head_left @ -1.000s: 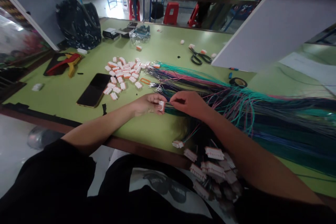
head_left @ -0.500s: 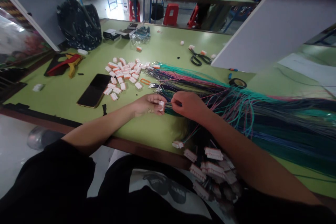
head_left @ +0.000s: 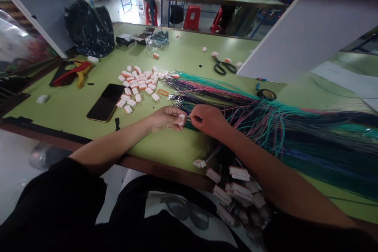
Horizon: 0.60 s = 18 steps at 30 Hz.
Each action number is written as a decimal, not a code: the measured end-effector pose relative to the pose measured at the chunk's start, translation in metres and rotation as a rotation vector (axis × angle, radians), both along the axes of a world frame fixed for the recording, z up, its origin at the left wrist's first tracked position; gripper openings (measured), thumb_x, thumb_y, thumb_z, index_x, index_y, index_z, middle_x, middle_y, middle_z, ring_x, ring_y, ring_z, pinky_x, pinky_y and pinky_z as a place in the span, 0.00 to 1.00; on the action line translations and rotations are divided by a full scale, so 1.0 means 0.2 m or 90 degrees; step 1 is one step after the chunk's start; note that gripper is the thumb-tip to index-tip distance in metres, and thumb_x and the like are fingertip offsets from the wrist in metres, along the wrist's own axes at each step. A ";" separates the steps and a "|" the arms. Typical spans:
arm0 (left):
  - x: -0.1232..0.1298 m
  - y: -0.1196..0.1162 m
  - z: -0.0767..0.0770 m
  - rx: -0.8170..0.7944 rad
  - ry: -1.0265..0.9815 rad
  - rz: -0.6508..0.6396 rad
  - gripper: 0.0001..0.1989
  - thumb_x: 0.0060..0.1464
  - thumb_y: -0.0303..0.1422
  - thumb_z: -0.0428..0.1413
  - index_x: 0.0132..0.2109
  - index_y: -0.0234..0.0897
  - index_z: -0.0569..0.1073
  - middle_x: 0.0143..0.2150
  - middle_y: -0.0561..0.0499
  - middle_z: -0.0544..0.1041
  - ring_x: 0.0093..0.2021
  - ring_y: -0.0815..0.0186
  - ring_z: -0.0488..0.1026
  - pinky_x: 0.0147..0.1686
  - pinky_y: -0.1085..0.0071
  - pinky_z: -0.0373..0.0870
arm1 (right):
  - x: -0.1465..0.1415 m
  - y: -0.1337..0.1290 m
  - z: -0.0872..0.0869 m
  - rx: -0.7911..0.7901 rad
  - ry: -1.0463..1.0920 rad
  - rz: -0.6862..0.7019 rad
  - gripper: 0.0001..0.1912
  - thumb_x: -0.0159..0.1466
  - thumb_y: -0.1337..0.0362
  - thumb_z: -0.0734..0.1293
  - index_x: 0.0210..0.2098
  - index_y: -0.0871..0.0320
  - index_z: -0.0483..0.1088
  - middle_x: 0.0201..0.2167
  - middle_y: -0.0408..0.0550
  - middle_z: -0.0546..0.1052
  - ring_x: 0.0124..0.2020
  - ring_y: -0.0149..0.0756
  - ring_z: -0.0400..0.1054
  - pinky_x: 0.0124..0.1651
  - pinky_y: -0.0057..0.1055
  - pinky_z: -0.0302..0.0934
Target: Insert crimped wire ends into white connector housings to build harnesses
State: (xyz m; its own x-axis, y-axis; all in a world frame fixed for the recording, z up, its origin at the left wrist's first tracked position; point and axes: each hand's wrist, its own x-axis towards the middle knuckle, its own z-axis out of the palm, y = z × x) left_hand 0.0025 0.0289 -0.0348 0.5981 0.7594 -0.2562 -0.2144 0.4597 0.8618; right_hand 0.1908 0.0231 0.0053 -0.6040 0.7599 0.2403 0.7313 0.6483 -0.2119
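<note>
Between the thumb and fingers of my left hand [head_left: 165, 119] is a small white and orange connector housing [head_left: 181, 119]. Close to its right side, my right hand [head_left: 208, 119] pinches a thin wire [head_left: 188, 117] that points at the housing; whether its tip sits inside I cannot tell. Beyond my hands lies a bundle of teal, pink and dark wires [head_left: 224, 90] with bare metal ends towards the left. A pile of loose connector housings [head_left: 138, 82] rests left of those ends. Several wired housings [head_left: 239, 189] hang over the table's front edge beneath my right forearm.
A black phone [head_left: 105, 102] lies left of the pile. Farther left is a red and yellow tool [head_left: 73, 73]. Black scissors [head_left: 221, 66] and a roll of tape [head_left: 266, 94] lie toward the back right, near a white panel [head_left: 295, 35]. A dark bag [head_left: 88, 27] stands at the back left.
My right hand has moved slightly left, closing the gap to the connector housing. The left hand keeps its hold, almost still.
</note>
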 end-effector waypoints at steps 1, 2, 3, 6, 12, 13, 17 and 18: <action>0.00 0.00 0.00 0.001 0.007 -0.002 0.18 0.35 0.30 0.69 0.36 0.30 0.75 0.26 0.51 0.75 0.25 0.72 0.72 0.28 0.74 0.70 | 0.00 0.00 -0.01 0.005 -0.006 0.004 0.07 0.54 0.71 0.59 0.22 0.58 0.65 0.24 0.47 0.71 0.29 0.33 0.62 0.34 0.27 0.53; 0.00 0.00 0.00 0.002 0.014 -0.003 0.17 0.35 0.30 0.68 0.36 0.29 0.75 0.26 0.51 0.75 0.24 0.72 0.72 0.28 0.74 0.70 | 0.00 0.00 -0.01 0.012 -0.013 0.007 0.07 0.54 0.71 0.58 0.22 0.58 0.66 0.24 0.47 0.71 0.29 0.33 0.63 0.34 0.27 0.54; 0.00 0.00 0.00 0.002 0.020 -0.004 0.17 0.36 0.30 0.68 0.35 0.29 0.75 0.26 0.51 0.76 0.24 0.72 0.72 0.28 0.74 0.70 | -0.01 0.00 -0.02 0.016 -0.020 0.010 0.08 0.54 0.71 0.58 0.23 0.58 0.66 0.25 0.48 0.72 0.30 0.33 0.63 0.35 0.27 0.54; 0.00 0.01 0.00 -0.001 0.027 0.001 0.18 0.33 0.31 0.69 0.34 0.29 0.75 0.25 0.51 0.75 0.23 0.73 0.71 0.27 0.75 0.70 | -0.04 -0.02 -0.05 0.029 -0.052 0.005 0.09 0.56 0.71 0.59 0.24 0.58 0.68 0.25 0.49 0.73 0.31 0.34 0.64 0.35 0.28 0.54; 0.01 0.00 -0.01 0.005 0.038 0.022 0.20 0.30 0.33 0.71 0.32 0.29 0.75 0.24 0.52 0.75 0.23 0.73 0.71 0.27 0.75 0.70 | -0.02 0.01 0.01 -0.085 -0.021 -0.013 0.10 0.58 0.67 0.60 0.27 0.59 0.73 0.27 0.48 0.76 0.29 0.32 0.66 0.33 0.27 0.55; 0.01 0.00 -0.01 0.010 0.036 0.029 0.20 0.30 0.33 0.70 0.33 0.29 0.75 0.24 0.52 0.75 0.23 0.73 0.72 0.28 0.74 0.71 | 0.02 0.06 0.04 -0.123 0.005 -0.002 0.10 0.58 0.65 0.61 0.30 0.58 0.74 0.28 0.46 0.77 0.29 0.32 0.67 0.33 0.27 0.56; 0.01 -0.01 -0.02 0.024 0.034 0.024 0.20 0.32 0.32 0.70 0.35 0.30 0.75 0.25 0.52 0.76 0.24 0.73 0.72 0.29 0.73 0.71 | 0.30 0.35 0.15 -0.058 0.032 -0.202 0.14 0.59 0.63 0.60 0.38 0.57 0.76 0.35 0.48 0.79 0.37 0.38 0.70 0.39 0.32 0.61; 0.01 0.00 -0.02 0.025 0.034 0.014 0.20 0.32 0.32 0.70 0.36 0.30 0.76 0.25 0.52 0.76 0.24 0.72 0.72 0.28 0.73 0.71 | 0.38 0.42 0.16 -0.037 -0.012 -0.301 0.15 0.59 0.66 0.59 0.38 0.59 0.76 0.36 0.50 0.79 0.39 0.40 0.70 0.41 0.33 0.61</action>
